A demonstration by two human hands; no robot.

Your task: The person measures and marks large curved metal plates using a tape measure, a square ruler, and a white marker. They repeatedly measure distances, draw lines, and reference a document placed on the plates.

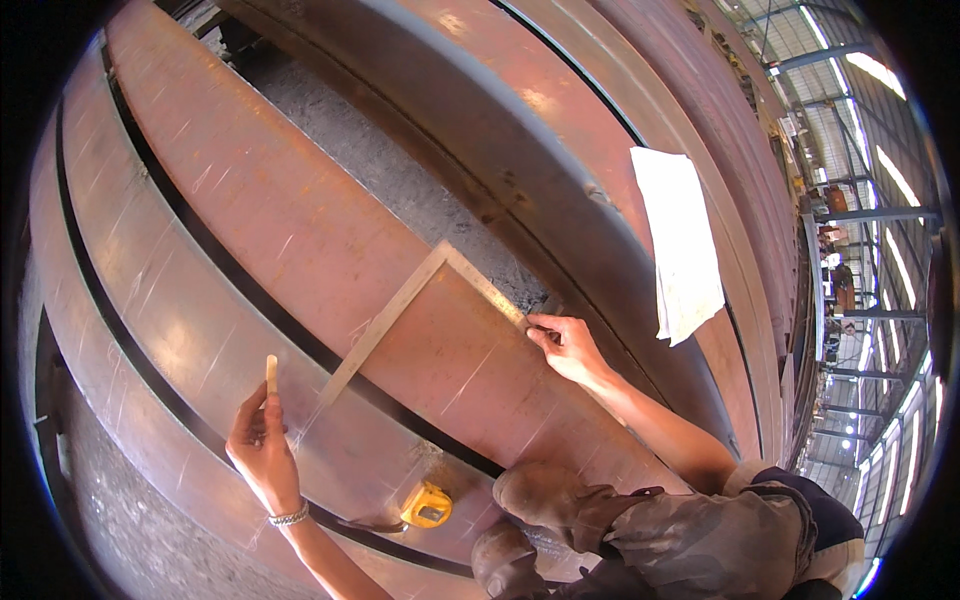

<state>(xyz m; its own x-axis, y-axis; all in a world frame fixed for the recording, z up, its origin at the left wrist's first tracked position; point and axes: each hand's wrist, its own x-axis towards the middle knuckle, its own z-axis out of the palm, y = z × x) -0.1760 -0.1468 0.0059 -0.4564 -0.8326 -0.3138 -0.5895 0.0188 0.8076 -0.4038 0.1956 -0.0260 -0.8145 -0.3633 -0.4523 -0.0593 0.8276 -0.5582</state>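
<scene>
The right hand's [562, 345] grip pinches the short arm of a metal square [391, 312], laid along the right edge of a reddish steel beam [300, 240]; its long arm crosses the left edge onto the neighbouring strip [195, 300]. The left hand's [262, 445] grip is closed on a pale stick [272, 374], its material unclear. A yellow tape measure [427, 505] sits on that strip; white papers [680, 240] lie farther right.

Square [405, 303] across beams [270, 215]; tape measure [427, 505] right of left hand [262, 450]; papers [680, 240] beyond right hand [568, 345].
</scene>
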